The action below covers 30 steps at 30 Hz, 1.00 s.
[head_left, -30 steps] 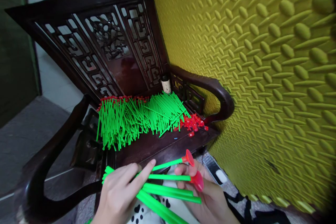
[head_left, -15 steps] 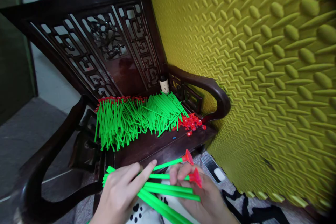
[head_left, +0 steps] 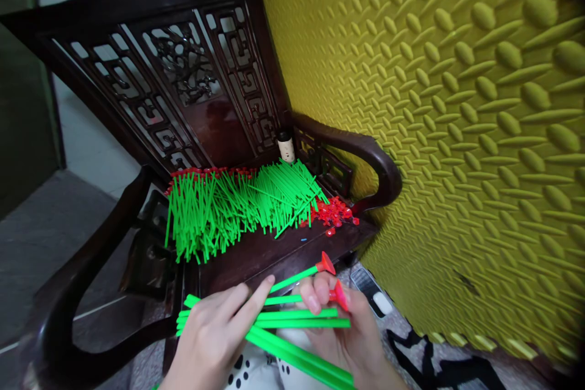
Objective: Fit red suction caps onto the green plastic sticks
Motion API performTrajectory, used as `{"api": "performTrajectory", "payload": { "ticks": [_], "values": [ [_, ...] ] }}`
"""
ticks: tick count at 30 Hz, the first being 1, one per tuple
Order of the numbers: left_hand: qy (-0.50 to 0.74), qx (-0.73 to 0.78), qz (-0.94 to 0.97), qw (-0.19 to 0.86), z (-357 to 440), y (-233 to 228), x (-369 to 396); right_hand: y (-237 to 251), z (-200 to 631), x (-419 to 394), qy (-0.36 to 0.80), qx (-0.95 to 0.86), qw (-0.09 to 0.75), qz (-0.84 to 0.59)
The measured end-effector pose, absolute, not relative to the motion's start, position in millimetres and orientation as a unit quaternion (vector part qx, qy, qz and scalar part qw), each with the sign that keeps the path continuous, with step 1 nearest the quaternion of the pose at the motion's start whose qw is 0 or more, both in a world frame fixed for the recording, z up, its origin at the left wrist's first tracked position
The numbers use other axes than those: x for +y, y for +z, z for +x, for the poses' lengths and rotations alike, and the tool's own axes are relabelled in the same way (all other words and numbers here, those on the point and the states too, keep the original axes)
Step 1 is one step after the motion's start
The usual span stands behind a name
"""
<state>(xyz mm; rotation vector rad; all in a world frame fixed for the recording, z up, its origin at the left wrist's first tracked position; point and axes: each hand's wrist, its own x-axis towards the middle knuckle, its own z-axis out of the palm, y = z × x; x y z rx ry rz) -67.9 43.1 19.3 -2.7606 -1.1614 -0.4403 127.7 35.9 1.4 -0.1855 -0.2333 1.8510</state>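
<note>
My left hand (head_left: pixel 212 329) is closed around a bundle of several green plastic sticks (head_left: pixel 299 315) that fan out to the right. One stick, tilted upward, carries a red suction cup (head_left: pixel 326 263) on its end. My right hand (head_left: pixel 354 329) has its fingers closed on a second red suction cup (head_left: pixel 339 297), which sits at the end of another stick in the bundle. The other sticks show bare right ends. Part of my right palm is hidden behind them.
Ahead stands a dark carved wooden chair (head_left: pixel 269 253). On its seat lie a pile of green sticks with red cups (head_left: pixel 205 213), a pile of bare green sticks (head_left: pixel 287 192) and loose red cups (head_left: pixel 336 212). A small black-lidded container (head_left: pixel 286 149) stands behind. A yellow textured mat (head_left: pixel 434 134) rises at right.
The held sticks have shifted slightly upward, and the two lowest have swung up a little. My right hand has risen slightly, with its fingers closer around the lower red cup.
</note>
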Motion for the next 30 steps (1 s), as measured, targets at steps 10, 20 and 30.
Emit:
{"api": "performTrajectory", "payload": {
  "ticks": [10,20,30],
  "values": [
    [-0.175,-0.366,-0.909,0.094,-62.2,18.0,46.6,-10.7,126.5,39.4,0.802,-0.055,0.592,-0.058],
    [-0.119,-0.500,-0.853,0.087,-78.9,8.4,49.8,-56.3,166.7,90.7,0.578,-0.339,0.601,-0.436],
    [0.059,-0.508,-0.859,0.017,-70.4,5.9,59.3,-157.1,250.4,150.8,0.226,-0.543,0.450,-0.672]
  ]
}}
